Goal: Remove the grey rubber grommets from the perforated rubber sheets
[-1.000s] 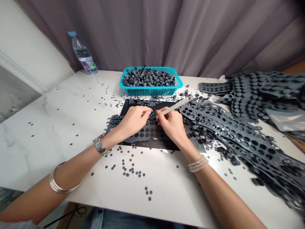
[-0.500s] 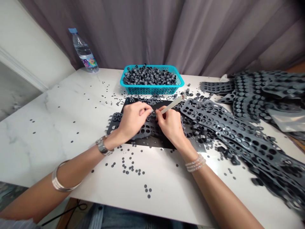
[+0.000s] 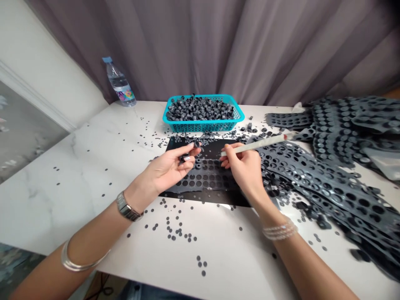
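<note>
My left hand (image 3: pixel 171 164), palm turned up, pinches a small black rubber cap (image 3: pixel 196 144) between thumb and fingers. Another dark piece (image 3: pixel 184 157) shows lower in the same fingers. My right hand (image 3: pixel 245 160) grips a long off-white stick (image 3: pixel 261 143), whose reddish end points up and to the right. Its other end comes out near my fingertips, apart from the cap. Between and below both hands lies a dark rubber sheet with rows of round holes (image 3: pixel 209 179). That sheet rests on a black mat (image 3: pixel 209 146).
Behind the mat stands a turquoise basket (image 3: pixel 203 127) heaped with small black caps. A water bottle (image 3: pixel 121 85) is at the back left. Perforated rubber strips (image 3: pixel 315 171) and a pile of studded sheets (image 3: pixel 334 125) cover the right side. Small black discs (image 3: pixel 175 231) are scattered about the white table (image 3: pixel 78 208).
My hands have moved apart. The left has turned palm up and now shows the caps in its fingers; the right has shifted right, its stick tilted flatter. The camera view has shifted slightly.
</note>
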`<state>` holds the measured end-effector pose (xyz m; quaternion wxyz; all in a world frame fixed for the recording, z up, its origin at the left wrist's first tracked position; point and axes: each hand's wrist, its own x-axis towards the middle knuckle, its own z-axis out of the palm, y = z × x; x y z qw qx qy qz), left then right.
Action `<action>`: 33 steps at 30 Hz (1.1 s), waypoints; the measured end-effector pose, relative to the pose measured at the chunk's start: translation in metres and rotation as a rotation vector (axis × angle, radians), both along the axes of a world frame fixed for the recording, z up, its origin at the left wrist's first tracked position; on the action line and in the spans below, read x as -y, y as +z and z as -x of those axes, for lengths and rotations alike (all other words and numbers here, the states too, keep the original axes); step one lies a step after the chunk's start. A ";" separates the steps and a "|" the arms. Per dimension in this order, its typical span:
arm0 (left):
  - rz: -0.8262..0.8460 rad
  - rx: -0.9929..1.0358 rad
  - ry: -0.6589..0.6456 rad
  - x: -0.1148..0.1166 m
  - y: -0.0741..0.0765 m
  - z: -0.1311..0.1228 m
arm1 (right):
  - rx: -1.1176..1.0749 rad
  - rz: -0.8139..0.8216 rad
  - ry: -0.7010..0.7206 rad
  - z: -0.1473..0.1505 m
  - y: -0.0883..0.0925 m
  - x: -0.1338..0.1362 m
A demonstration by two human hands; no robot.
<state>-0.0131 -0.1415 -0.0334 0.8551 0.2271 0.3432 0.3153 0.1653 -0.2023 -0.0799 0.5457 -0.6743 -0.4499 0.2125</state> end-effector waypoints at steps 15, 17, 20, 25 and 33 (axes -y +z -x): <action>-0.369 -0.215 0.231 -0.113 0.047 -0.034 | 0.031 -0.013 0.013 -0.002 -0.005 -0.001; -0.371 -0.276 0.233 -0.142 0.065 -0.050 | 0.047 -0.013 0.017 -0.002 -0.003 -0.001; -0.374 -0.363 0.195 -0.166 0.081 -0.068 | 0.062 -0.012 0.015 -0.002 -0.001 0.000; -0.426 -0.465 0.081 -0.173 0.079 -0.072 | 0.060 -0.016 0.010 -0.002 0.001 0.001; -0.478 -0.439 0.216 -0.170 0.066 -0.060 | 0.083 -0.001 0.034 -0.001 -0.001 0.002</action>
